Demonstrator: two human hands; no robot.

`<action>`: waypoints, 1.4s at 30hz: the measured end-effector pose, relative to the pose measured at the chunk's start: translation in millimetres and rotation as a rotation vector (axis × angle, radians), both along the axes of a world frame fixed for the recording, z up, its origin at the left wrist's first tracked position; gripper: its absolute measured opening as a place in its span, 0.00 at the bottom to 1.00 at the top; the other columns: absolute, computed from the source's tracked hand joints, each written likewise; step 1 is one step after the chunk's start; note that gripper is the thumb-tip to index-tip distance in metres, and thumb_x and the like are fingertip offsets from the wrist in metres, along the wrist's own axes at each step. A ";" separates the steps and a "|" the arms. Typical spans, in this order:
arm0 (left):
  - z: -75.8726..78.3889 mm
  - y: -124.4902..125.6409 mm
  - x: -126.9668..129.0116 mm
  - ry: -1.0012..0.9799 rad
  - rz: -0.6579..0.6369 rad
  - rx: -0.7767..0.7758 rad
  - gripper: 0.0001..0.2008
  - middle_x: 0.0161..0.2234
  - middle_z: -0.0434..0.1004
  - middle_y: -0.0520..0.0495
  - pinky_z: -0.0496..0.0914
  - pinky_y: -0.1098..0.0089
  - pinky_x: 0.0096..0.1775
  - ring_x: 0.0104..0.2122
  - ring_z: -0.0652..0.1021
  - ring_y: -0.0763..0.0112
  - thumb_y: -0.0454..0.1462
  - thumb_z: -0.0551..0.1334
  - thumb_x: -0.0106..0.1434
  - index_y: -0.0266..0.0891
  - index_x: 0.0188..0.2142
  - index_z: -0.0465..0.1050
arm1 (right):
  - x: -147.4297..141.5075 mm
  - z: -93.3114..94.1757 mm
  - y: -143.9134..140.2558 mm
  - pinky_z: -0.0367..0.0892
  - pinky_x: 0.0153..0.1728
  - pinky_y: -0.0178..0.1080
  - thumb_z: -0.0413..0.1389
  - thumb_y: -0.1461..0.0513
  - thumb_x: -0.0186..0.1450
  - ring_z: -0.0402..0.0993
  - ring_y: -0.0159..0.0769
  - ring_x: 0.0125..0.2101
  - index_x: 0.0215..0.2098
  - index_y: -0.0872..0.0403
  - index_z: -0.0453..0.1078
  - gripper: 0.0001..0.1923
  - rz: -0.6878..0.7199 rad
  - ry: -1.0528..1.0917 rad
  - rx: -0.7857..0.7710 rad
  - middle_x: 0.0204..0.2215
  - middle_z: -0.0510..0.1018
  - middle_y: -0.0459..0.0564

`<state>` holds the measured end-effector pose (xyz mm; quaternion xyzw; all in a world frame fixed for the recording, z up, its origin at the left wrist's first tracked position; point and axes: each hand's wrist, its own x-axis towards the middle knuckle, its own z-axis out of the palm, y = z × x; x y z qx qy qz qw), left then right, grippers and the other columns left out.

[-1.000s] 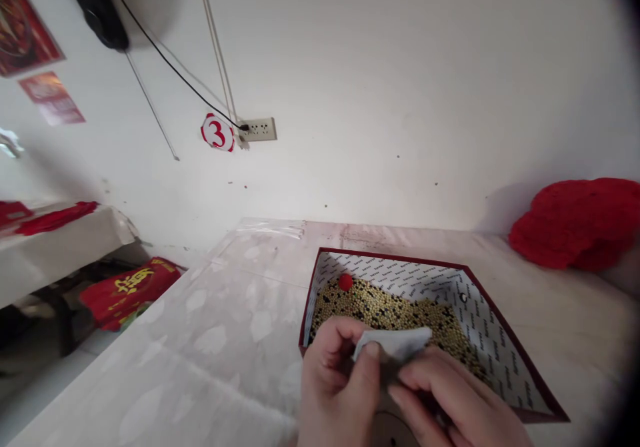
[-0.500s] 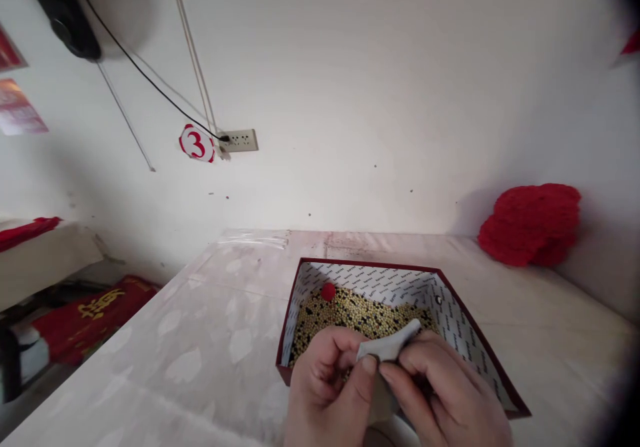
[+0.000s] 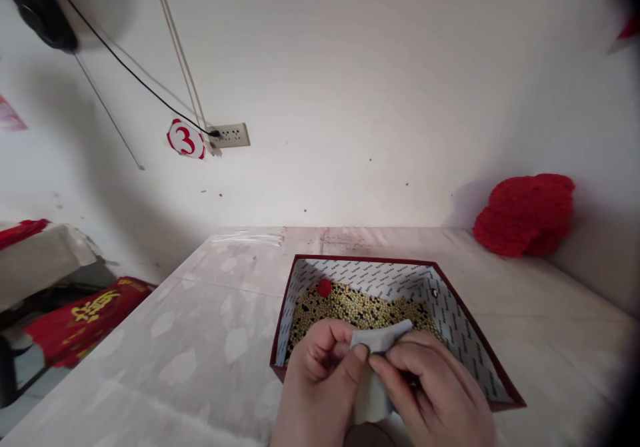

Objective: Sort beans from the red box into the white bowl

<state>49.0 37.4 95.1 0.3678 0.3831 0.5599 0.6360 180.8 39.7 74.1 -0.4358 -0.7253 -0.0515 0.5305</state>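
- Pinching a small pale grey paper piece (image 3: 374,367), your left hand (image 3: 315,387) and right hand (image 3: 435,393) meet at the near edge of the scene, thumbs and forefingers closed tight on its upper edge.
- Your hands hold that paper just above the near wall of a dark red box (image 3: 500,393), which sits open on the table.
- Look at the box lining: white with rows of small dark print on every inner wall.
- You see its floor covered by a loose bed of tiny gold and black beads (image 3: 360,307), thickest toward the far left corner.
- You find one red ball (image 3: 325,288) resting on the beads near the far left corner, well apart from your fingers.
- Your table (image 3: 200,340) wears a translucent cover over a pale leaf-like pattern, with a pinkish strip along the far edge by the wall.
- You have a fluffy red heap (image 3: 525,215) at the far right, against the wall.
- On the white wall at far left you see a round sign with a red 3 (image 3: 186,139), just beside a socket (image 3: 230,135) with a black cable plugged in.
- Low at the left lies a red bag with gold characters (image 3: 85,313), under a second table (image 3: 45,253).
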 end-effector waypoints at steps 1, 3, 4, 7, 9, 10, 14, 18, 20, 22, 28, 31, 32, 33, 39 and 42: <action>-0.5 -0.6 0.0 0.004 -0.002 -0.001 0.12 0.18 0.67 0.55 0.54 0.78 0.21 0.18 0.62 0.82 0.42 0.69 0.48 0.37 0.26 0.72 | 0.5 0.4 0.0 0.67 0.25 0.31 0.53 0.62 0.63 0.70 0.29 0.21 0.26 0.50 0.62 0.08 -0.005 0.012 0.004 0.20 0.71 0.42; -1.5 -1.5 -0.2 0.028 -0.016 -0.002 0.13 0.19 0.67 0.55 0.54 0.78 0.21 0.18 0.61 0.82 0.43 0.69 0.49 0.37 0.27 0.71 | 0.8 0.5 -0.7 0.67 0.25 0.30 0.53 0.62 0.63 0.71 0.28 0.22 0.26 0.50 0.62 0.07 -0.016 0.028 -0.002 0.20 0.71 0.42; -1.8 -1.7 -0.4 0.044 -0.023 0.000 0.14 0.19 0.68 0.54 0.54 0.78 0.22 0.18 0.62 0.82 0.44 0.69 0.49 0.37 0.28 0.71 | 0.5 0.2 -1.3 0.67 0.25 0.30 0.53 0.62 0.63 0.71 0.28 0.22 0.26 0.50 0.62 0.07 -0.014 0.023 -0.001 0.20 0.71 0.42; -1.5 -1.7 -1.1 0.048 -0.044 0.010 0.14 0.19 0.67 0.55 0.55 0.79 0.22 0.18 0.62 0.82 0.44 0.69 0.49 0.37 0.28 0.71 | -0.6 -1.5 -2.9 0.67 0.25 0.30 0.55 0.62 0.62 0.70 0.28 0.21 0.26 0.50 0.63 0.07 0.008 -0.020 0.033 0.19 0.70 0.41; -0.6 -1.5 -1.2 0.026 -0.042 0.017 0.14 0.18 0.67 0.56 0.55 0.79 0.22 0.18 0.61 0.82 0.44 0.69 0.49 0.37 0.27 0.71 | -0.6 -2.4 -2.8 0.66 0.24 0.30 0.55 0.63 0.62 0.69 0.28 0.20 0.26 0.50 0.63 0.07 0.011 -0.026 0.055 0.19 0.70 0.41; -0.3 -1.3 -1.2 0.017 -0.034 0.019 0.14 0.18 0.67 0.56 0.55 0.79 0.22 0.18 0.61 0.82 0.44 0.69 0.49 0.37 0.27 0.71 | -0.4 -2.9 -2.6 0.66 0.24 0.30 0.55 0.63 0.62 0.69 0.28 0.20 0.26 0.51 0.63 0.08 -0.001 -0.016 0.059 0.19 0.70 0.42; -1.6 -0.1 -2.2 0.034 -0.023 0.033 0.13 0.19 0.67 0.56 0.55 0.81 0.22 0.19 0.62 0.83 0.44 0.69 0.50 0.37 0.28 0.71 | -1.8 -4.9 -1.5 0.65 0.25 0.30 0.55 0.64 0.61 0.69 0.27 0.21 0.26 0.52 0.63 0.07 0.007 -0.029 0.074 0.20 0.70 0.42; -3.5 0.5 -4.3 0.060 -0.069 0.031 0.14 0.19 0.67 0.57 0.57 0.80 0.22 0.18 0.63 0.83 0.45 0.68 0.51 0.38 0.28 0.71 | -1.8 -4.4 0.3 0.64 0.26 0.31 0.55 0.64 0.62 0.68 0.27 0.21 0.26 0.52 0.63 0.07 0.011 0.006 0.058 0.20 0.69 0.42; -3.3 1.6 -5.6 0.075 -0.045 0.016 0.14 0.18 0.66 0.57 0.59 0.80 0.21 0.17 0.63 0.82 0.45 0.68 0.51 0.38 0.29 0.70 | 2.8 -1.1 1.5 0.63 0.26 0.30 0.53 0.63 0.63 0.68 0.27 0.22 0.26 0.51 0.62 0.08 -0.027 0.064 0.010 0.20 0.69 0.42; -3.6 5.1 -7.5 0.096 0.016 0.009 0.14 0.19 0.67 0.57 0.60 0.79 0.21 0.18 0.65 0.81 0.45 0.67 0.52 0.38 0.29 0.69 | 9.6 3.8 1.8 0.63 0.25 0.30 0.53 0.63 0.63 0.67 0.27 0.22 0.25 0.51 0.60 0.09 -0.032 0.079 -0.064 0.20 0.69 0.41; -16.2 29.9 -14.6 0.129 0.141 0.033 0.13 0.22 0.69 0.56 0.62 0.78 0.22 0.20 0.67 0.79 0.44 0.66 0.54 0.39 0.30 0.67 | 10.8 12.4 -5.8 0.58 0.21 0.30 0.57 0.68 0.54 0.67 0.27 0.21 0.22 0.52 0.60 0.10 0.213 -0.335 -0.587 0.20 0.71 0.40; -23.7 39.4 -15.8 0.149 0.175 0.053 0.11 0.22 0.69 0.56 0.62 0.79 0.23 0.20 0.66 0.80 0.43 0.65 0.54 0.38 0.30 0.68 | -2.5 10.7 -10.0 0.56 0.22 0.31 0.55 0.72 0.49 0.70 0.29 0.23 0.21 0.53 0.63 0.09 0.281 -0.507 -0.850 0.23 0.75 0.42; -25.1 41.1 -15.7 0.153 0.179 0.061 0.11 0.22 0.69 0.55 0.62 0.79 0.23 0.21 0.66 0.80 0.42 0.65 0.55 0.38 0.30 0.68 | -6.4 10.0 -10.8 0.56 0.22 0.31 0.55 0.72 0.49 0.70 0.30 0.24 0.21 0.53 0.64 0.08 0.283 -0.532 -0.911 0.24 0.76 0.43; -26.0 42.1 -15.5 0.156 0.180 0.066 0.10 0.23 0.70 0.55 0.62 0.79 0.24 0.21 0.67 0.80 0.42 0.65 0.55 0.38 0.30 0.68 | -9.1 9.3 -11.3 0.55 0.22 0.31 0.54 0.71 0.49 0.71 0.30 0.24 0.20 0.53 0.64 0.08 0.275 -0.545 -0.957 0.24 0.77 0.43; -27.4 42.3 -13.5 0.148 0.163 0.038 0.11 0.23 0.70 0.54 0.62 0.78 0.23 0.20 0.67 0.79 0.43 0.64 0.55 0.38 0.31 0.69 | 7.3 5.9 -1.5 0.60 0.30 0.36 0.53 0.64 0.59 0.72 0.34 0.30 0.25 0.52 0.67 0.05 0.207 -0.424 -0.908 0.28 0.77 0.45; -28.2 42.1 -12.5 0.153 0.161 0.041 0.10 0.23 0.71 0.54 0.63 0.78 0.24 0.21 0.67 0.79 0.43 0.64 0.56 0.38 0.31 0.69 | 24.2 -3.0 16.6 0.61 0.34 0.37 0.47 0.64 0.64 0.71 0.34 0.32 0.30 0.53 0.67 0.08 0.025 -0.360 -0.840 0.30 0.75 0.47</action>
